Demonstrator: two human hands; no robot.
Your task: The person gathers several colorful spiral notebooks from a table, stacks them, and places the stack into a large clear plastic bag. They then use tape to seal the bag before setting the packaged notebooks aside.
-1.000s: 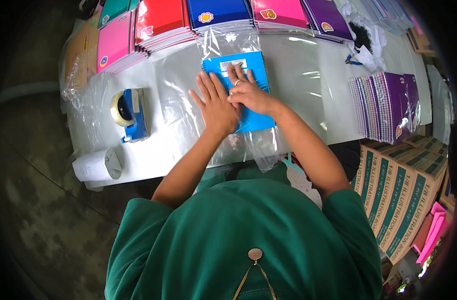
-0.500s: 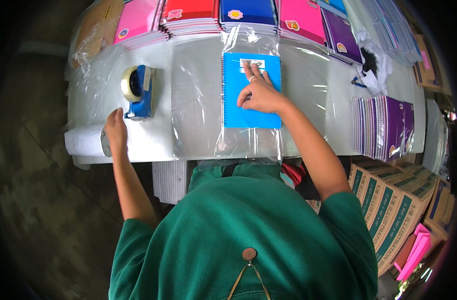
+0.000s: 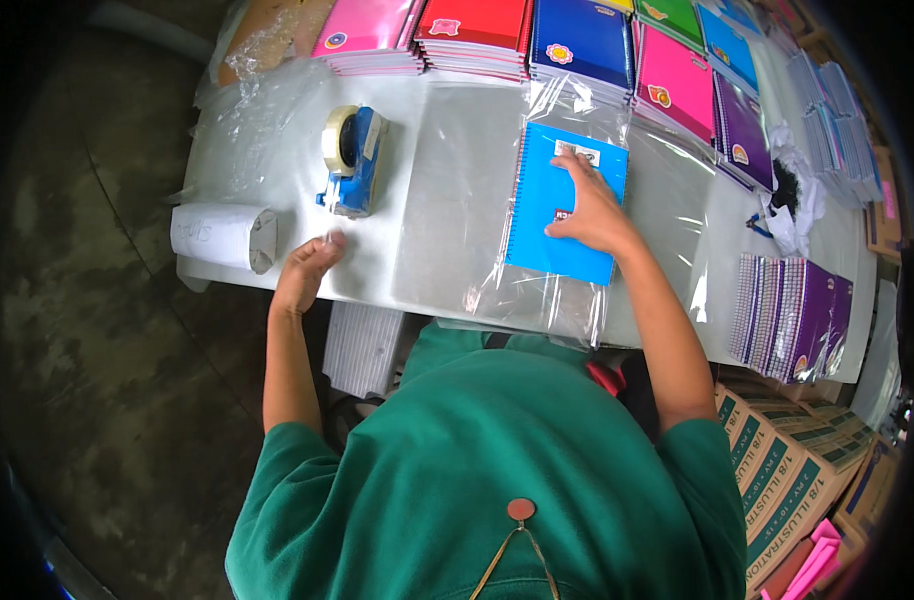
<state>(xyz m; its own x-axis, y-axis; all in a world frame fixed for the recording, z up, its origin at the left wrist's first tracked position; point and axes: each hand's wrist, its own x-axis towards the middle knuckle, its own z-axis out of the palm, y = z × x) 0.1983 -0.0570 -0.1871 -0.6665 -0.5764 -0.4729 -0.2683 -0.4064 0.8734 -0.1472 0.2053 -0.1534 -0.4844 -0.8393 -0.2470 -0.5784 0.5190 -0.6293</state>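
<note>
Grey, stained concrete floor [image 3: 97,330] fills the left side, one dark line running across it. White paper packet [image 3: 212,235] sits at the table's left edge; crumpled clear plastic [image 3: 262,100] and brown cardboard [image 3: 277,35] behind. Left hand [image 3: 307,275] is over the front edge just below the blue tape dispenser [image 3: 352,190], fingers curled with tips close to the thumb; cannot tell if they're clamped on tape. Grey ribbed object [image 3: 362,345] under the table. White table [image 3: 372,270], partly covered by a shiny, greyish clear sheet [image 3: 452,200], bows with the lens. Pink, red, blue and purple notebook stacks line the back. Blue spiral notebook [image 3: 557,255] lies right of centre near the front edge, clear plastic showing past its top and bottom; inside or on top, cannot tell. Right hand [image 3: 599,220] rests on its cover, thumb and fingers apart. Farther right: blue-handled tool [image 3: 759,227], white plastic bag [image 3: 802,215], row of purple spiral notebooks [image 3: 812,310]. Cardboard boxes [image 3: 777,485] stacked below, lower right.
</note>
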